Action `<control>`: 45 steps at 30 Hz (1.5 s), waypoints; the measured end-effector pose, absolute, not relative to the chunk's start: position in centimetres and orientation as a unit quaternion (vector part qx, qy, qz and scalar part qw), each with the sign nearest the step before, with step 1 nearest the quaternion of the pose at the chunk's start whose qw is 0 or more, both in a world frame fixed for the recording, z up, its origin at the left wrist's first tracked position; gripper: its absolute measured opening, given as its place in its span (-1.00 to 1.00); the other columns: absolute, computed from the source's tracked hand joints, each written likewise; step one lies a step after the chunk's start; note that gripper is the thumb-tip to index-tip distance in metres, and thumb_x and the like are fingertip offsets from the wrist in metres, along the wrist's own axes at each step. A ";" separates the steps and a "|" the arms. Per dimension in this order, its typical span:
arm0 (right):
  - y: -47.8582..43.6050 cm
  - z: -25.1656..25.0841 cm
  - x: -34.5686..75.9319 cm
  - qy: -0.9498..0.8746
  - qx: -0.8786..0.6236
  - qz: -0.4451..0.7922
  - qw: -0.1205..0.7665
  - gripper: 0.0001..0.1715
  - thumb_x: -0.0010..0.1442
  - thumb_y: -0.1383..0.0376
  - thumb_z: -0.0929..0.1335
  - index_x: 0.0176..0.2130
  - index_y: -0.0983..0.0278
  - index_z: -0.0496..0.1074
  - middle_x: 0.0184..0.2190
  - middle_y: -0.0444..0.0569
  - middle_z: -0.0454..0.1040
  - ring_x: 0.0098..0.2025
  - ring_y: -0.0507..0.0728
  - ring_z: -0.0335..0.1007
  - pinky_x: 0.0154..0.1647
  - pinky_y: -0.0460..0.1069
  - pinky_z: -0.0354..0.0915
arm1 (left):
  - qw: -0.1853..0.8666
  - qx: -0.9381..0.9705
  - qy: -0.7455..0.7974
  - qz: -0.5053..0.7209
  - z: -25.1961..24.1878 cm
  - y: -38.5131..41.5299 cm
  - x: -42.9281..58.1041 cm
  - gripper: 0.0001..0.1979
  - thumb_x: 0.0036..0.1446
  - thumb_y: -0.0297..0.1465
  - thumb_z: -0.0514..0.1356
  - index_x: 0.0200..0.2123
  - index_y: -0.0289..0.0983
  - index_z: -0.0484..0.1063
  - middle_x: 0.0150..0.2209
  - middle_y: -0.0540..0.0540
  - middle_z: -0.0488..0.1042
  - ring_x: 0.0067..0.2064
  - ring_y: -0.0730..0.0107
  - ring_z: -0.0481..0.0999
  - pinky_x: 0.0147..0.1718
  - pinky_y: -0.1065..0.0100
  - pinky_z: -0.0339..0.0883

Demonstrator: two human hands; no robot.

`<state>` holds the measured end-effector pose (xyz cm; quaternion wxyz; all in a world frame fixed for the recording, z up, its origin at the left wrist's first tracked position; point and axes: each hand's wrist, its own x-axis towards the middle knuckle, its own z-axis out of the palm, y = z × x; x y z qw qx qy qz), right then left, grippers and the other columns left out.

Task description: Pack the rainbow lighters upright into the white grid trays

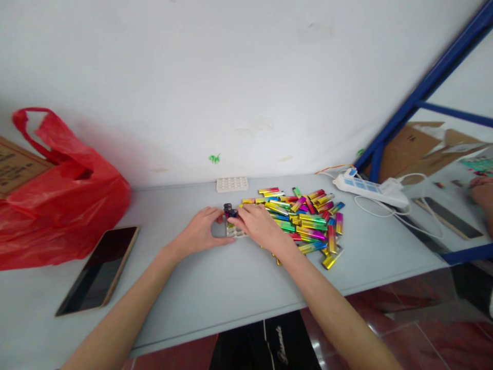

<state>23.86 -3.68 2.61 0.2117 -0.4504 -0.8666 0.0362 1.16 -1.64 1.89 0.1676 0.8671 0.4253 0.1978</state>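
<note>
A heap of shiny rainbow-coloured lighters lies on the pale grey table, right of centre. Just left of the heap sits a small white slotted tray with a few dark-topped lighters standing in it. My left hand rests on the table against the tray's left side, fingers curled around it. My right hand lies over the tray's right side, fingers bent toward the standing lighters; whether it holds one is hidden. A second white slotted tray lies by the wall.
A red plastic bag and a cardboard box stand at the left. A phone lies face up near the table's front left. A white power strip with cables is at the right, beside a blue frame. Another person's hand shows at the far right.
</note>
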 end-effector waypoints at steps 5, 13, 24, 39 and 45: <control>-3.9 2.8 23.1 -0.877 -0.449 0.013 0.172 -0.53 0.59 0.02 0.27 0.00 0.33 0.57 -0.10 0.16 0.63 0.00 0.26 0.58 0.10 0.13 0.32 | 0.166 0.868 0.426 0.195 1.6 -1.5 1.1 -0.49 0.08 0.09 0.40 -0.19 -0.20 0.47 -0.14 -0.16 0.59 -0.09 0.00 0.57 -0.01 0.04 0.42; -9.8 5.7 30.1 -0.822 -0.474 0.116 0.294 -0.78 0.57 0.18 0.33 -0.10 0.21 0.53 -0.14 0.02 0.63 -0.03 0.22 0.56 0.09 0.13 0.40 | 0.161 0.861 0.437 0.205 2.0 -1.4 1.3 -0.44 -0.03 0.19 0.42 -0.28 -0.13 0.41 -0.23 -0.10 0.57 -0.18 0.02 0.56 -0.12 0.05 0.45; -22.0 0.0 45.2 -0.761 -0.591 -0.012 0.267 -0.55 0.46 0.41 0.29 0.21 0.09 0.52 0.14 0.16 0.55 0.14 0.30 0.54 0.14 0.25 0.54 | 0.162 0.859 0.446 0.193 1.9 -1.3 1.3 -0.41 -0.05 0.20 0.42 -0.29 -0.15 0.39 -0.21 -0.08 0.55 -0.15 0.03 0.54 -0.06 0.08 0.43; -19.3 -0.7 46.5 -0.796 -0.542 0.022 0.268 -0.77 0.53 0.20 0.36 0.08 0.16 0.56 0.02 0.12 0.59 0.06 0.27 0.58 0.15 0.20 0.56 | 0.146 0.862 0.451 0.182 1.7 -1.5 1.2 -0.36 -0.01 0.28 0.35 -0.26 -0.17 0.42 -0.18 -0.12 0.58 -0.13 0.04 0.56 -0.03 0.07 0.46; -20.7 -0.2 45.2 -0.717 -0.593 0.112 0.348 -0.70 0.53 0.13 0.34 0.08 0.16 0.61 -0.10 0.07 0.68 -0.11 0.23 0.65 -0.04 0.08 0.57 | 0.144 0.864 0.446 0.184 2.0 -1.6 1.4 -0.40 0.00 0.23 0.37 -0.28 -0.17 0.40 -0.19 -0.12 0.57 -0.14 0.01 0.57 -0.05 0.06 0.46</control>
